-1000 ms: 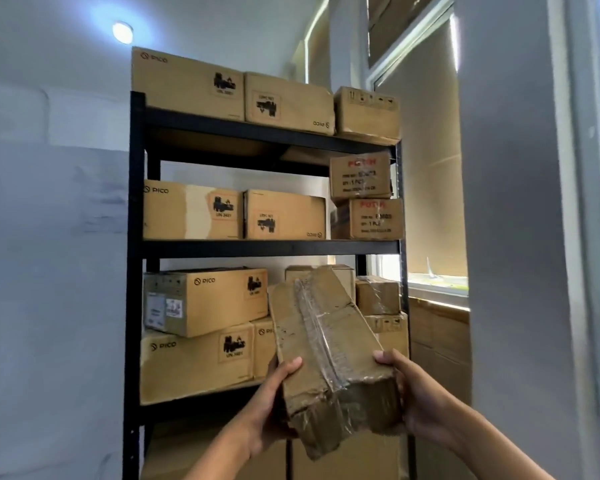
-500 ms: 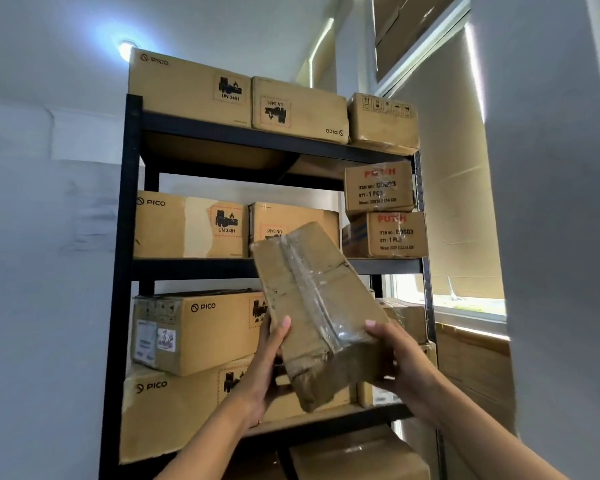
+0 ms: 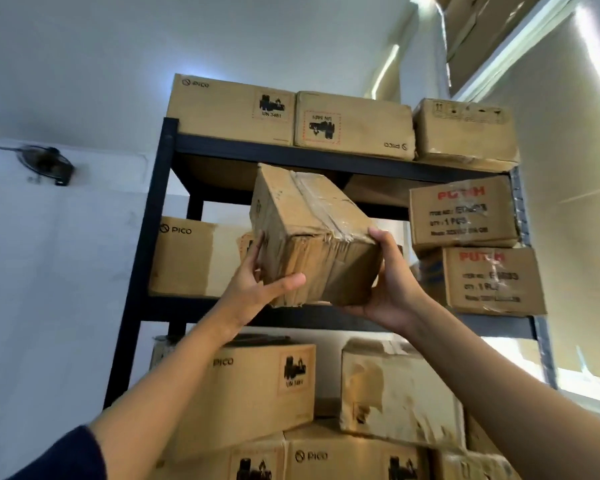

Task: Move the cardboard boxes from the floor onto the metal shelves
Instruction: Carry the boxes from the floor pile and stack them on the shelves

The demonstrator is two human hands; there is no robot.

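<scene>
Here, the tall black metal shelving unit (image 3: 160,216) fills the view, its levels stacked with brown cardboard boxes. Three long brown cartons (image 3: 354,124) sit side by side on the top shelf. On the second level a PICO-printed carton (image 3: 191,258) sits at the left, and two red-lettered boxes (image 3: 478,244) are stacked at the right. You hold the taped, creased brown cardboard box (image 3: 312,237) tilted in front of that second level, between those two groups, off any shelf. Your left hand (image 3: 257,289) grips its lower left corner, thumb across the near face, fingers up the side. Your right hand (image 3: 392,289) cups its right end, fingers curled under, thumb on top.
</scene>
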